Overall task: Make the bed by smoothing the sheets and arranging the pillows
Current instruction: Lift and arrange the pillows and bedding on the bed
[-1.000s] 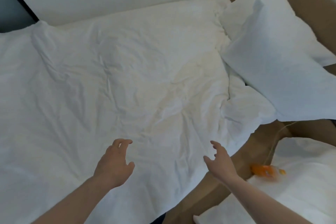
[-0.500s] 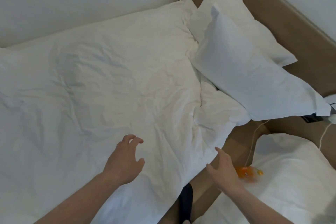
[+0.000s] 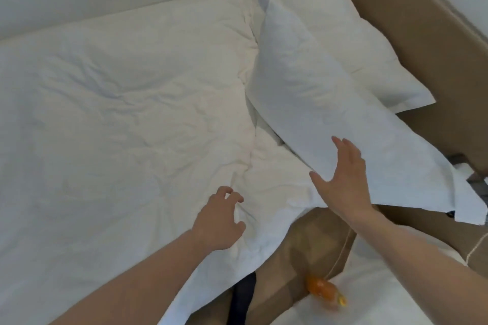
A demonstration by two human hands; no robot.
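Landmark: front white rectangular fabric pillow (image 3: 324, 103), leaning on the rear white pillow (image 3: 351, 34) at the tan headboard (image 3: 412, 21).
Right hand (image 3: 343, 182): fingers spread, at the front pillow's lower edge.
Left hand (image 3: 219, 221): fingers loosely curled, empty, over the rumpled white duvet (image 3: 118, 113) beside the front pillow.

2 bare forearms reach into view, no sleeve on either. The left hand (image 3: 217, 221) and the right hand (image 3: 343, 182) are ungloved (no ring, watch or bracelet shows on them).
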